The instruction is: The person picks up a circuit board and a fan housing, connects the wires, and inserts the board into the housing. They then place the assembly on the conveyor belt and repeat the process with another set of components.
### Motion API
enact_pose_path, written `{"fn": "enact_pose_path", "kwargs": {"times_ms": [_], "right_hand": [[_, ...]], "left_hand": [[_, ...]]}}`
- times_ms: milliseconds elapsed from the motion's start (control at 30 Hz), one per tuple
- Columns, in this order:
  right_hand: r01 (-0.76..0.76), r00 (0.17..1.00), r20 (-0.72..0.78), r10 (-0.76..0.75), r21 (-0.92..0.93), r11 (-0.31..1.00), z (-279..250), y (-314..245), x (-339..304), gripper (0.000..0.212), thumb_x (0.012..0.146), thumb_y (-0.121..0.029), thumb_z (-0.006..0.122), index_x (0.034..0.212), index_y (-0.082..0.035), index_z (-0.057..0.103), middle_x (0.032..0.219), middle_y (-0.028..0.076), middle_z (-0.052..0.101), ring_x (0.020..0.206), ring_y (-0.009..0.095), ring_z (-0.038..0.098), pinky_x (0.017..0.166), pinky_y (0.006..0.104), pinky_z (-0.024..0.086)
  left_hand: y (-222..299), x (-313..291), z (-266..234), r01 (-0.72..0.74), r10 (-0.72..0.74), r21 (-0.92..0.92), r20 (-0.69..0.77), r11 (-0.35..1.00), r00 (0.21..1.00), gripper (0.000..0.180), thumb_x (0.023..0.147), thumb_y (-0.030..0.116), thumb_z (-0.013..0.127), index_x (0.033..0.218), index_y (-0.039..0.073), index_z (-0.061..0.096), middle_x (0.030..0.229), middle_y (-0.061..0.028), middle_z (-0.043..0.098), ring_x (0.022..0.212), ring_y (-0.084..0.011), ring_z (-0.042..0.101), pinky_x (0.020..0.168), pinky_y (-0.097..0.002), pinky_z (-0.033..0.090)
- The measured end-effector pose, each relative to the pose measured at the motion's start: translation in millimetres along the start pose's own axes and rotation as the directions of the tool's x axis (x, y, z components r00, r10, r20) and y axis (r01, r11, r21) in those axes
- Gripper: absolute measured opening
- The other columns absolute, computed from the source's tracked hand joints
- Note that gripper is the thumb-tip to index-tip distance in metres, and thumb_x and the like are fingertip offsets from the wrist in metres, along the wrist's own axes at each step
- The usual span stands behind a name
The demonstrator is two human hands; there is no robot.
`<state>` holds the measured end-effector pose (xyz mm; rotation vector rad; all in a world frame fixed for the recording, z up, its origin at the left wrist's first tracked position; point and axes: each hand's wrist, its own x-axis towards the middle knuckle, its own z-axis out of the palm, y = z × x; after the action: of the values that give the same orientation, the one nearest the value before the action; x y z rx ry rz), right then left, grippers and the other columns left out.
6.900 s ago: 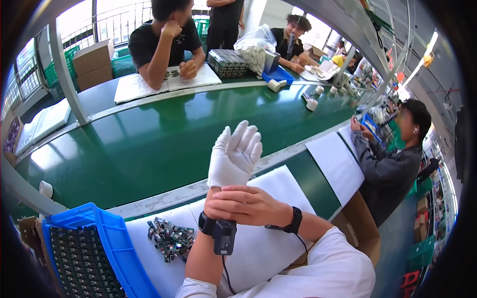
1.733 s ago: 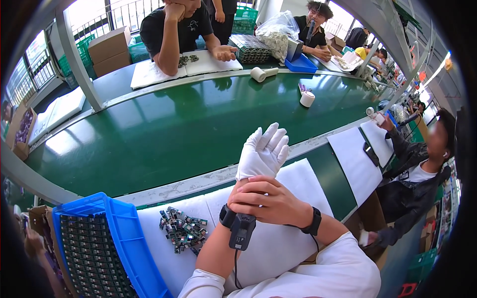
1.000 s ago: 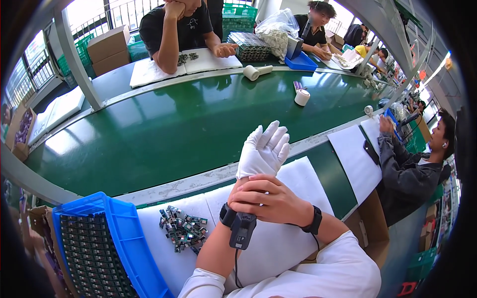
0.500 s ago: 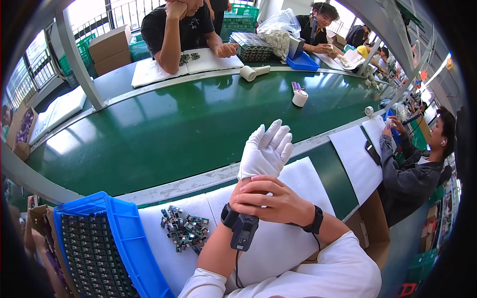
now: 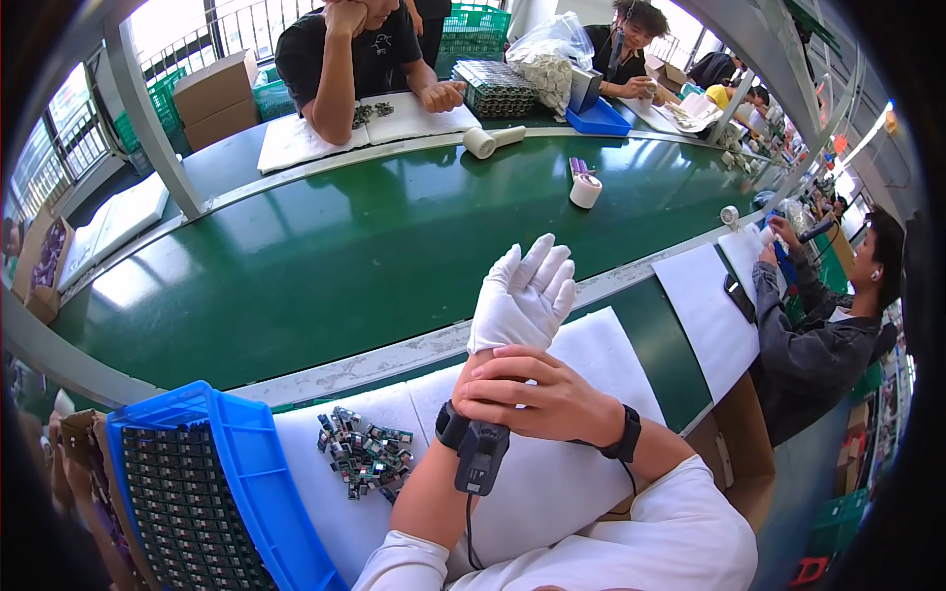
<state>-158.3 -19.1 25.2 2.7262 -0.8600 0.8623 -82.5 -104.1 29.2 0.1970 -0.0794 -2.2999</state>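
Observation:
My left hand, in a white glove, is held out over the front edge of the green conveyor belt. Its palm faces up, its fingers are stretched out, and it is empty. Bare-skinned, my right hand wraps its fingers around my left wrist, just below the glove's cuff. A black box-shaped device with a cable is strapped to my left forearm. Beneath my arms lie white foam sheets. To the left of my forearm, a loose heap of small green circuit boards rests on a sheet.
A blue crate with rows of circuit boards stands at my left. On the belt lie a white handheld item and a white round item with a purple part. Co-workers sit across the belt and at right, near a phone.
Both white items on the belt have shifted a little to the left. My hands keep the same pose, with the right still around the left wrist.

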Motion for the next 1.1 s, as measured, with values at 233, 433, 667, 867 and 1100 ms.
{"fn": "enact_pose_path", "kwargs": {"times_ms": [233,433,667,867,1100], "right_hand": [[0.004,1.000,-0.026,-0.004,0.014,1.000,-3.7,-1.3,0.5,0.049,0.075,-0.004,0.072,0.120,-0.021,0.066,0.122,-0.005,0.057,0.121,0.016,0.054,0.112,0.0360,0.043],[-0.001,1.000,0.010,0.001,-0.021,1.000,-0.9,0.1,0.0,0.047,0.074,-0.006,0.076,0.116,-0.025,0.070,0.125,-0.008,0.059,0.123,0.014,0.053,0.111,0.0365,0.042],[-0.018,0.999,0.038,0.018,-0.008,1.000,-12.4,-7.4,8.0,0.046,0.076,-0.005,0.072,0.118,-0.021,0.070,0.127,-0.005,0.061,0.122,0.015,0.055,0.110,0.0356,0.044],[-0.005,0.999,0.038,0.006,-0.031,1.000,-7.9,-7.0,0.3,0.045,0.075,-0.009,0.078,0.118,-0.021,0.070,0.127,-0.004,0.063,0.124,0.019,0.056,0.109,0.0403,0.043],[-0.041,0.998,0.035,0.042,-0.019,0.999,-14.0,-6.0,-1.1,0.041,0.080,-0.003,0.070,0.118,-0.018,0.072,0.128,-0.005,0.064,0.124,0.016,0.057,0.109,0.0351,0.045]], "left_hand": [[-1.9,-0.5,0.5,0.015,-0.015,0.022,-0.012,1.000,1.000,0.053,0.104,0.040,0.049,0.144,0.006,0.045,0.144,-0.0090,0.051,0.124,-0.0188,0.054,0.101,-0.0319,0.051],[0.8,1.1,-0.7,0.005,-0.005,-0.003,-0.002,1.000,1.000,0.048,0.103,0.037,0.051,0.141,0.007,0.050,0.140,-0.0081,0.054,0.118,-0.0210,0.057,0.098,-0.0342,0.051],[3.0,12.7,-6.4,0.036,-0.033,-0.076,0.049,0.996,0.998,0.048,0.102,0.039,0.052,0.141,0.010,0.051,0.139,-0.0070,0.055,0.111,-0.0209,0.061,0.094,-0.0349,0.053],[2.8,16.2,-15.0,0.025,-0.023,-0.056,0.042,0.998,0.999,0.048,0.102,0.040,0.051,0.141,0.011,0.052,0.140,-0.0069,0.054,0.112,-0.0201,0.060,0.093,-0.0343,0.052],[-4.0,18.7,-13.1,0.052,-0.050,-0.056,0.037,0.997,0.998,0.048,0.102,0.042,0.050,0.139,0.012,0.054,0.138,-0.0068,0.056,0.111,-0.0194,0.060,0.092,-0.0342,0.052]]}}
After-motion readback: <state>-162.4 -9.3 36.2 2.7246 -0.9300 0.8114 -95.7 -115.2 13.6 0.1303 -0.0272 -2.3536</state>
